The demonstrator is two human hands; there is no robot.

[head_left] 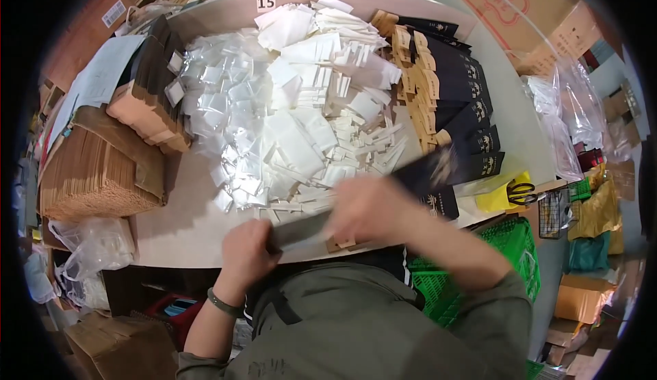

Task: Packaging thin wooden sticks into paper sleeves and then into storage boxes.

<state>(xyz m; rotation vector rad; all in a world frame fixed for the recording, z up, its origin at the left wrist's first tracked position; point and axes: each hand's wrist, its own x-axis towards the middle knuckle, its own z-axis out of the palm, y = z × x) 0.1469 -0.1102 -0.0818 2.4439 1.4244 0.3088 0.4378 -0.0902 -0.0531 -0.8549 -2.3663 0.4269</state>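
Observation:
My left hand (248,244) is closed around the end of a dark strip (301,231), which looks like a paper sleeve, by the table's near edge. My right hand (369,209), smeared by motion, is closed at the strip's other end. Past its knuckles, a blurred black paper sleeve (428,170) with a pale print sticks out; I cannot tell whether it is the same piece. Just beyond my hands lie heaped white paper packets (301,137) and clear plastic packets (229,99). On the right, black sleeves with brown ends (455,82) overlap in a row.
Stacks of brown-edged sleeves (102,168) stand at the left. Scissors (521,192) sit in a yellow holder (496,197) at the right edge. A green basket (517,253) is below. A raised rim (226,10) borders the far side. Cardboard boxes (520,21) stand around.

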